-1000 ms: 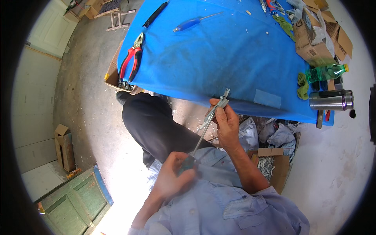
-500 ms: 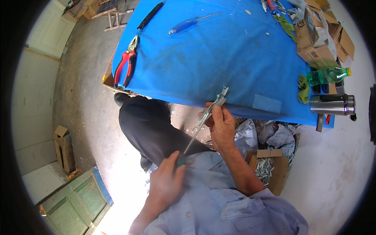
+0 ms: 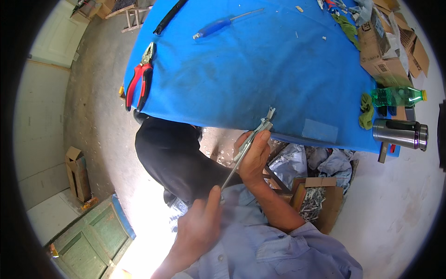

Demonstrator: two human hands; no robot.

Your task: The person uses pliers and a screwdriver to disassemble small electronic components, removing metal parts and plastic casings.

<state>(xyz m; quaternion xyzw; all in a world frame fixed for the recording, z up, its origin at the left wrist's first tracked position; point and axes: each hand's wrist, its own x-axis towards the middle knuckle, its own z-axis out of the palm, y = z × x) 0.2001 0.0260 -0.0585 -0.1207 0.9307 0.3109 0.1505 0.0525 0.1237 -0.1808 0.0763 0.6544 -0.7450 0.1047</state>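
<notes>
My left hand (image 3: 200, 224) is closed around the handle end of a screwdriver, its index finger stretched along the thin metal shaft (image 3: 231, 174). Most of the handle is hidden in the fist. Just past the table's near edge, my right hand (image 3: 254, 162) pinches a slim, silvery metal fitting (image 3: 266, 124) between thumb and fingers. The shaft runs up to this fitting and lies against or in it; the exact contact of the tip I cannot tell. The fitting's far end points up over the blue cloth.
On the blue-covered table (image 3: 223, 83) lie red-black pliers (image 3: 141, 79), a blue screwdriver (image 3: 213, 29) and a black rod-like tool (image 3: 169, 17). A green bottle (image 3: 397, 96), steel flask (image 3: 399, 134) and cardboard boxes (image 3: 378, 58) crowd the right side. Below sits a box of small metal parts (image 3: 312, 204).
My left index finger now reaches farther along the shaft, and the handle is covered. The fitting has tilted slightly in my right hand. The whole view has shifted a little.
</notes>
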